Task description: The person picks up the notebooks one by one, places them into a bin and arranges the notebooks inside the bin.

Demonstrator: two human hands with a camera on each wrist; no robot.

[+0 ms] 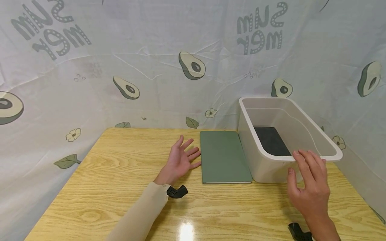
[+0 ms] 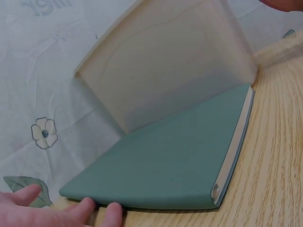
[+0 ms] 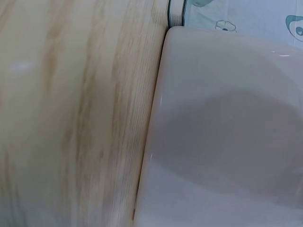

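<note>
Nearest the head camera, the right hand [image 1: 309, 187] hovers over the near right part of the table [image 1: 120, 201], palm down, its fingers [image 1: 304, 164] straight and slightly spread, holding nothing. Their tips lie at the near rim of the white plastic bin [image 1: 262, 164]; whether they touch it cannot be told. The right wrist view shows only the bin's pale side wall [image 3: 227, 132] standing on the wood.

Further left and a little farther off, the left hand [image 1: 181, 160] rests on the table, palm turned up towards the middle, fingers [image 1: 193, 154] relaxed and fanned wide, gripping nothing. Its fingertips lie just beside the left edge of the green notebook [image 1: 224, 157]. In the left wrist view the fingertips [image 2: 85, 208] sit right at the notebook's [image 2: 165, 161] near corner.

The notebook lies flat and closed on the table, between the left hand and the bin, its right edge against the bin's wall [image 2: 170, 61].

Inside the bin a dark flat object [image 1: 271, 140] lies on the bottom.

Behind the table hangs a pale cloth backdrop [image 1: 150, 67] printed with avocados, flowers and lettering.
</note>
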